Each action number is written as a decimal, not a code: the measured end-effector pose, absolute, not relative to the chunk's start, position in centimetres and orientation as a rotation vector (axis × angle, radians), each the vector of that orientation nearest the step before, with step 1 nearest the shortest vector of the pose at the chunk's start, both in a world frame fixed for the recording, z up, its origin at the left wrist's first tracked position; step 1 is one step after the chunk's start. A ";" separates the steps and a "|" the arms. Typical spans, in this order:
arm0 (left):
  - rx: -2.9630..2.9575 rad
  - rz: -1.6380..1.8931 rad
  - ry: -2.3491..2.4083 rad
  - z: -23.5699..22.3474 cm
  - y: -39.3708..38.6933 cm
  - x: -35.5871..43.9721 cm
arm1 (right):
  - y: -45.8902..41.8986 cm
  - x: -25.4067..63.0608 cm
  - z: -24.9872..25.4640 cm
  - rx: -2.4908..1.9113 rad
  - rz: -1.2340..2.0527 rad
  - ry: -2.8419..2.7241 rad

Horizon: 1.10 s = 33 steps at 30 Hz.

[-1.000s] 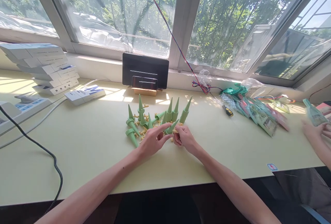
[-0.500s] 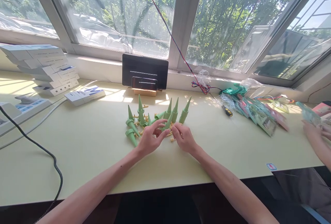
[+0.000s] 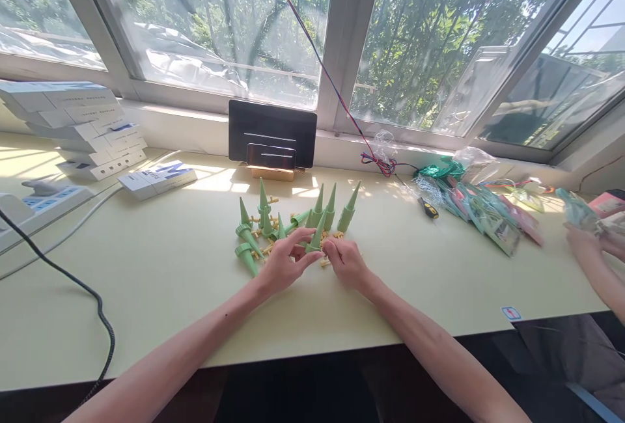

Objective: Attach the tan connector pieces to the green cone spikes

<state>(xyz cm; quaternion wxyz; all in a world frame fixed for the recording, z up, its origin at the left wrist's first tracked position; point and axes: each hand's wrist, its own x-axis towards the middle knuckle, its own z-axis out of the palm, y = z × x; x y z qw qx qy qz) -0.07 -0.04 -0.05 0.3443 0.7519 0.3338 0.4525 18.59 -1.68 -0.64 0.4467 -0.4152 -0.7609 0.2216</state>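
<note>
My left hand (image 3: 288,259) holds a green plastic plant-watering spike (image 3: 318,233) by its wide collar, the point tilted up. My right hand (image 3: 346,260) is closed in a pinch against the right side of that collar. A small yellow plastic piece seems to be in its fingertips, mostly hidden by them. Several more green spikes stand upright just behind my hands, among them one at the right (image 3: 348,209). To the left other spikes lie tipped over, such as the nearest one (image 3: 248,258). Small yellow T-shaped pieces (image 3: 271,200) are scattered among them.
Behind the spikes, a tablet (image 3: 272,130) and a phone (image 3: 270,157) lean on a stand. White boxes (image 3: 92,127) and a power strip (image 3: 53,205) are at the left. Bagged packets (image 3: 493,218) and a yellow-black tool (image 3: 430,208) lie right, near another person's hand (image 3: 583,247).
The spike in my left hand has swung from leaning right to nearly upright. My right fingers have turned and closed beside its collar. The other person's hands moved slightly with a green bag.
</note>
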 end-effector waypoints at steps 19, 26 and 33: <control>2.025 1.194 0.854 0.1 -0.1 0.1 | -2.1 17.8 1.0 -0.975 1.639 -1.291; 2.054 1.193 0.838 0.0 -0.1 0.2 | -2.2 18.1 1.4 -0.930 1.771 -1.207; 2.024 1.093 0.903 0.4 -0.4 0.3 | -2.1 18.2 1.9 -0.938 1.633 -1.216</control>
